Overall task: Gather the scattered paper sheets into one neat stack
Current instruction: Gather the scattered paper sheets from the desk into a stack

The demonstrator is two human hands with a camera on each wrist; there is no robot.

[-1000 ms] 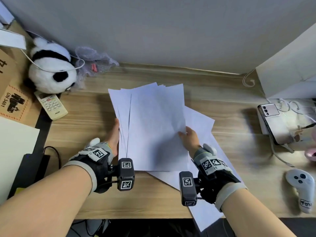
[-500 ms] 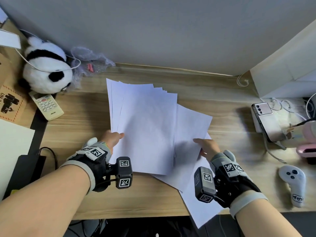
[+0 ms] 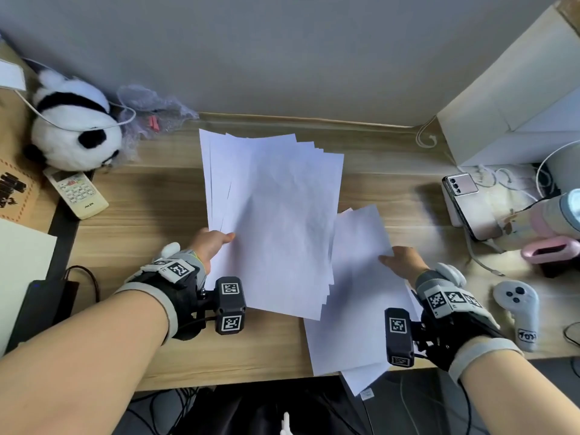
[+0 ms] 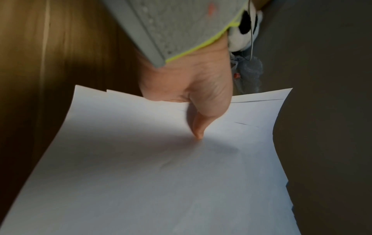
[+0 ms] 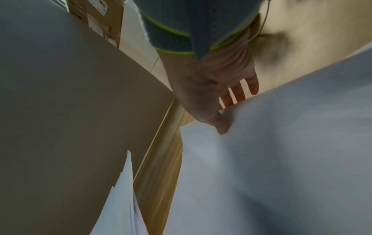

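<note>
The left hand [image 3: 211, 246] pinches the near-left edge of the stack [image 3: 273, 221], thumb on top as the left wrist view shows, fingers hidden beneath. The stack is lifted off the desk [image 3: 141, 215] around the middle, its far end toward the back edge. Its sheets are fanned, with stepped corners at the far right and several staggered edges at the near right, so it is gathered but not yet neat.

To the right, the right hand [image 3: 403, 262] pinches the right edge of a loose sheet [image 3: 357, 277], thumb on top and fingers going under it. That sheet is raised and bowing, and a second one seems to lie under it, its near corner hanging over the desk's front edge.

Judging by how they curl, the sheets are very light, limp and slick against each other. A one-edge pinch lets the free end droop and the layers slide. A firmer hold would probably be mid-way along a long edge, thumb above and fingers spread below. The loose sheet creases easily, so a soft pinch near its edge suits it. Squaring the stack likely calls for both hands on opposite long edges, tapping a short edge on the desk
</note>
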